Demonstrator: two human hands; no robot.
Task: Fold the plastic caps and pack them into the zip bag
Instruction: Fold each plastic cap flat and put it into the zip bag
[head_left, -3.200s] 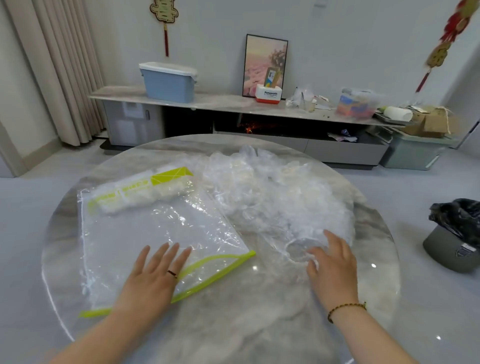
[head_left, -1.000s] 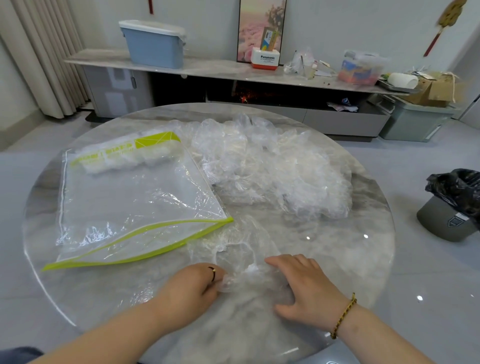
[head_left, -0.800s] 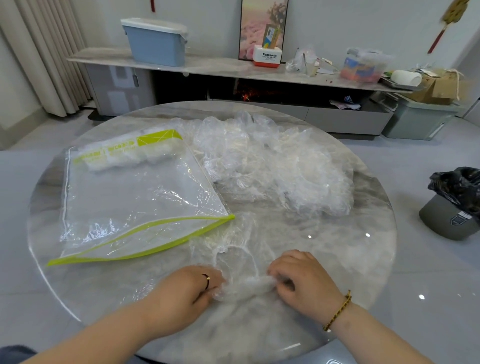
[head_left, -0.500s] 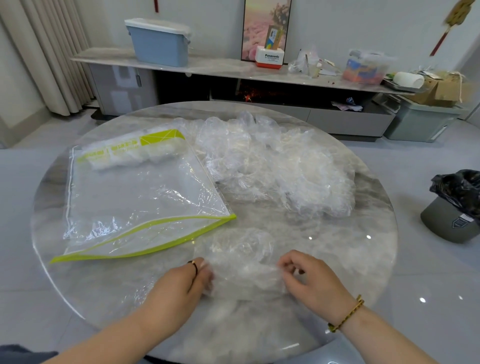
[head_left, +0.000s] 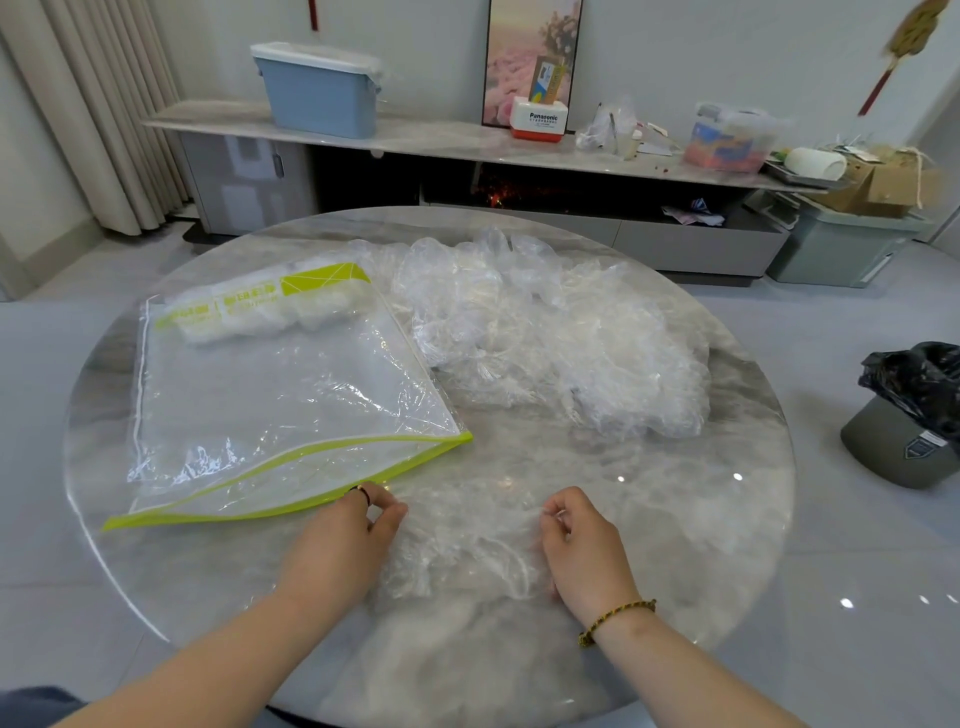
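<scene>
A round, grey marble-patterned table (head_left: 727, 519) is occupied by all task items. On its left half, a large clear rectangular zip bag with a lime-green edge (head_left: 280, 405) is laid flat, its green-trimmed mouth directed toward the person. A row of folded white plastic caps (head_left: 265, 317) is seen inside the bag at its far end, under a green printed label. To the right of the bag, touching its far right edge, a loose heap of crumpled transparent plastic caps (head_left: 561, 338) is spread over the far right portion of the table. A single transparent plastic cap (head_left: 467, 545) is laid on the near part of the table, apart from the heap and just beside the bag's mouth. Its left edge is pinched between thumb and fingers of the left hand (head_left: 337, 551), and its right edge is pinched likewise by the right hand (head_left: 587, 551), so that the cap is stretched between them. A beaded bracelet (head_left: 618, 618) is worn on the right wrist, and a thin dark ring (head_left: 362, 491) on a left finger.
</scene>
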